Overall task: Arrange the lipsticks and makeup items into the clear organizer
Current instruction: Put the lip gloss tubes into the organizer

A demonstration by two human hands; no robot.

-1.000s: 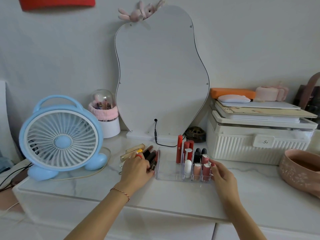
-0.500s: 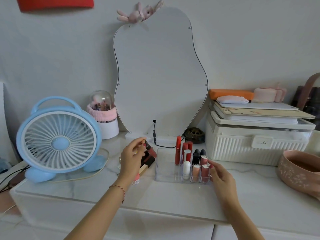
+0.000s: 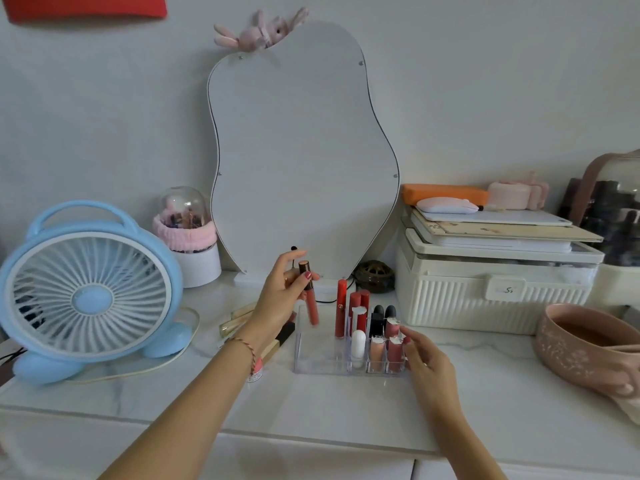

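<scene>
A clear organizer (image 3: 313, 358) stands on the white counter with several lipsticks upright in its right half, among them a tall red tube (image 3: 340, 308) and a white one (image 3: 358, 348). My left hand (image 3: 282, 296) holds a coral lip gloss tube (image 3: 310, 299) upright above the organizer's bare left part. My right hand (image 3: 427, 362) rests against the organizer's right side, fingertips touching a pink lipstick (image 3: 394, 351) at the front right. More loose lipsticks (image 3: 239, 318) lie on the counter left of the organizer, partly hidden by my left arm.
A blue desk fan (image 3: 88, 292) stands at the left. A wavy mirror (image 3: 301, 150) leans on the wall behind. A white ribbed box (image 3: 491, 296) with stacked items sits at the right, and a pink bowl (image 3: 588, 348) at the far right.
My left hand has picked a coral lip gloss tube out of the loose pile and lifted it up and right over the organizer. My right hand stays at the organizer's right side.
</scene>
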